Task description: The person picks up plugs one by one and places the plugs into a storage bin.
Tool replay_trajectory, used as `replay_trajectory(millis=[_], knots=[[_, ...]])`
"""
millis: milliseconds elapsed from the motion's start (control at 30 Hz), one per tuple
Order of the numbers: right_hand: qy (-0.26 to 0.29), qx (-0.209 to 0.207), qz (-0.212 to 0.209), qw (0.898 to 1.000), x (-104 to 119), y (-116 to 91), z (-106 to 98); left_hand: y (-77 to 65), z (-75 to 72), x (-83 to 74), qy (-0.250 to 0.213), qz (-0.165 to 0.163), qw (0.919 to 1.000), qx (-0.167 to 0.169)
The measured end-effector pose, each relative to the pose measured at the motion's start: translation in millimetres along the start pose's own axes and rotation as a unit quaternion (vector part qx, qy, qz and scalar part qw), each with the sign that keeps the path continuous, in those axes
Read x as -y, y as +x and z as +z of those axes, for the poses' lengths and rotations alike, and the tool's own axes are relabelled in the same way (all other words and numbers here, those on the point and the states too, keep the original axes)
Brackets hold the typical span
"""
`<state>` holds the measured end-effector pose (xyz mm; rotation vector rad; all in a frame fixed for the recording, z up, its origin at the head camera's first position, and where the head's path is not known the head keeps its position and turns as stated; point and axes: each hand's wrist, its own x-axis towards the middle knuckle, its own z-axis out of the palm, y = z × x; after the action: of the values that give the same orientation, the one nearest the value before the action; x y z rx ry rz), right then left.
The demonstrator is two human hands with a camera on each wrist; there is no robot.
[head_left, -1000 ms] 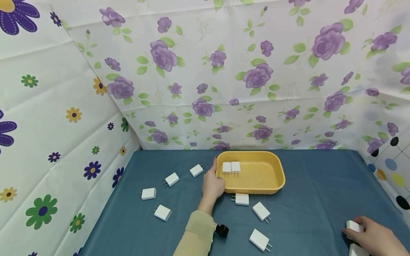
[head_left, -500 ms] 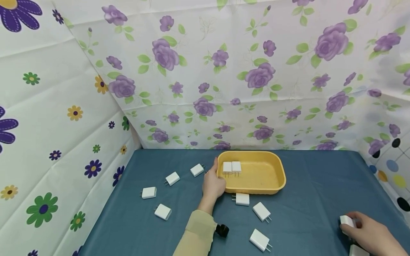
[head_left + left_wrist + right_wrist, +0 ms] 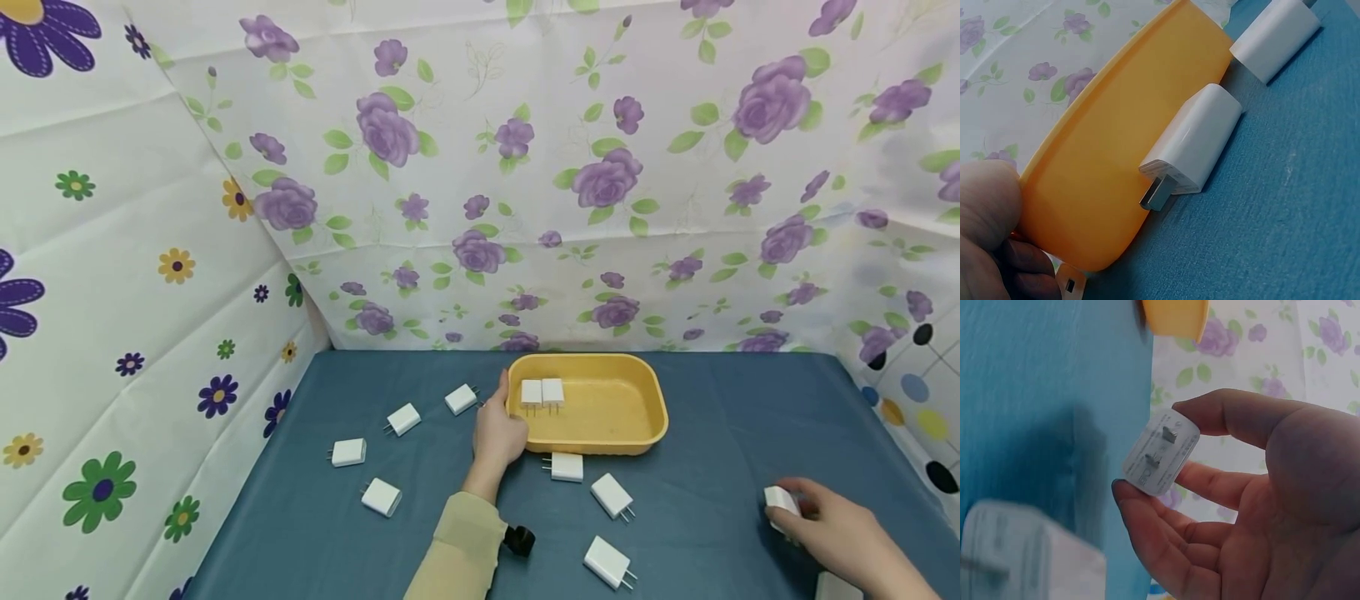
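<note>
My left hand [image 3: 500,429] grips the left end of a yellow plastic tray [image 3: 600,447], thumb at the rim. Inside the tray, two white charger plugs [image 3: 552,392] lie side by side at the left. At the right, my right hand [image 3: 838,529] pinches another white charger plug [image 3: 780,503] between thumb and fingertips, raised off the cloth. Its two metal prongs face the camera in the right wrist view, where the plug [image 3: 1160,452] is seen end-on. One more plug [image 3: 1200,137] lies against the tray's near wall in the left wrist view.
Several loose chargers lie left of the tray, including one plug [image 3: 381,497]. Two more plugs [image 3: 609,562] lie in front of it. Below my right hand another white block [image 3: 838,587] is partly cut off. Flowered sheets [image 3: 450,167] wall the blue cloth [image 3: 720,467].
My right hand has lifted its charger plug and carried it left and slightly up, away from the other white block. My left hand and the tray have stayed put.
</note>
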<state>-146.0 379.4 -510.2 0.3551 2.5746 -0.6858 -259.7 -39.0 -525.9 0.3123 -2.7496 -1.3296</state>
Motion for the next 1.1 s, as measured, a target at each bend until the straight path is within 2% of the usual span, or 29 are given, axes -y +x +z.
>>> replay_trajectory(millis=[200,500,1100], knots=[[-0.004,0.006,-0.031,0.999,23.8,-5.0,-9.3,-0.1,-0.2,-2.2,0.004,0.001,1.0,0.006],[0.021,-0.014,-0.086,0.996,57.9,-11.5,-10.2,0.8,0.0,-1.4,0.008,0.005,1.0,0.004],[0.081,-0.041,-0.161,0.983,106.2,-12.6,9.8,0.8,0.3,-0.1,0.011,0.003,0.9999,0.001]])
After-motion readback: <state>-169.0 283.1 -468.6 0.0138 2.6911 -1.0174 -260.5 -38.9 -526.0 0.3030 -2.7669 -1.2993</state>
